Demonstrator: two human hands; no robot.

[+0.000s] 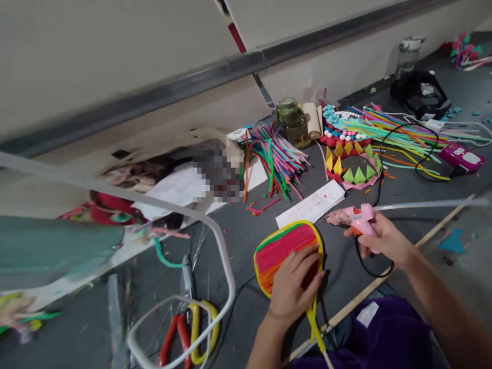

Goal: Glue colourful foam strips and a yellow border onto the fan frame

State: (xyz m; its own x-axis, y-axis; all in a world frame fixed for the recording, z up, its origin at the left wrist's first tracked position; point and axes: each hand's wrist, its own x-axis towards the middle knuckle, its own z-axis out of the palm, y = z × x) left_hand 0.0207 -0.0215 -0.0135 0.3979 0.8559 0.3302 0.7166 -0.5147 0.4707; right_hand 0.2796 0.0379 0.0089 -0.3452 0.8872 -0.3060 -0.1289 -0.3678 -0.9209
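Observation:
My left hand point(294, 282) lies spread over a paddle-shaped craft piece point(282, 246) with a yellow rim, pink and orange rows and a green strip. Its yellow-wrapped handle point(315, 328) points toward me at the table edge. At the right, my right hand point(384, 238) is wrapped round a pink glue gun point(355, 218). A clear glue stick point(430, 204) sticks out of its back end, and its nozzle points left, just above and right of the paddle. A folded white paper point(311, 204) lies beyond the nozzle.
Pipe cleaners point(279, 159), a green-lidded jar point(292, 123), a pink crown point(359, 179) and a purple device point(461, 158) sit farther back. Red-handled pliers point(175, 333) and yellow-handled scissors point(196, 333) lie at lower left, behind a white curved frame point(226, 256). A black cable loops beneath my right hand.

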